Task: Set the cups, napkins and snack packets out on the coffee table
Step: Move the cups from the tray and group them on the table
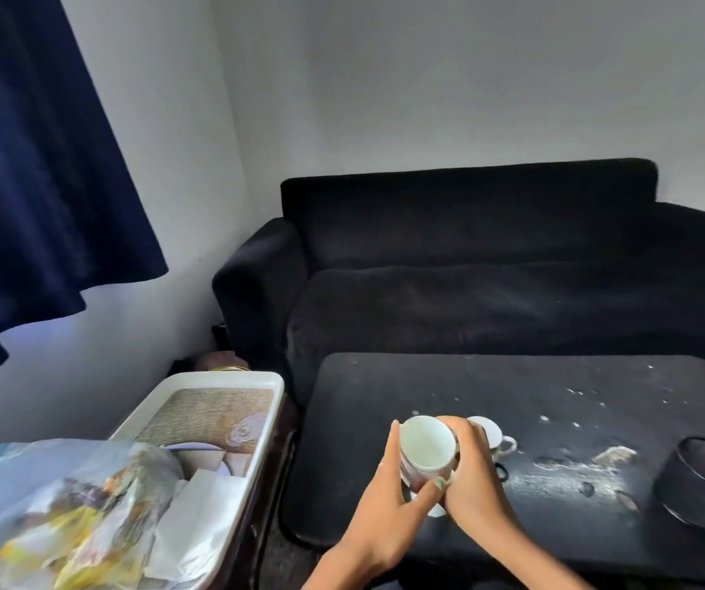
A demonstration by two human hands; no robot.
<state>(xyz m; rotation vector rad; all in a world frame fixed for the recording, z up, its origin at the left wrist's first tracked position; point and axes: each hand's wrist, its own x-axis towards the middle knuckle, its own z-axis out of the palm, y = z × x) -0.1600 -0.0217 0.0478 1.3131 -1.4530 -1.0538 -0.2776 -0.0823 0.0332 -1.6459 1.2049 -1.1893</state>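
Note:
Both of my hands hold one white cup [426, 451] tilted toward me, just above the near left part of the black coffee table [427, 385]. My left hand [389, 511] wraps its left side and my right hand [472, 479] grips its right side. A second white cup [493, 436] with a handle stands on the table right behind my right hand. White napkins [201, 517] lie in the white tray [214, 379] to the left. A clear plastic bag of snack packets [65, 517] rests on the tray's near end.
A round black container [701, 483] stands at the table's right side. White crumbs and scuffs [597, 457] mark the tabletop. A black sofa [491, 270] runs behind the table. A dark blue curtain [35, 185] hangs at the left.

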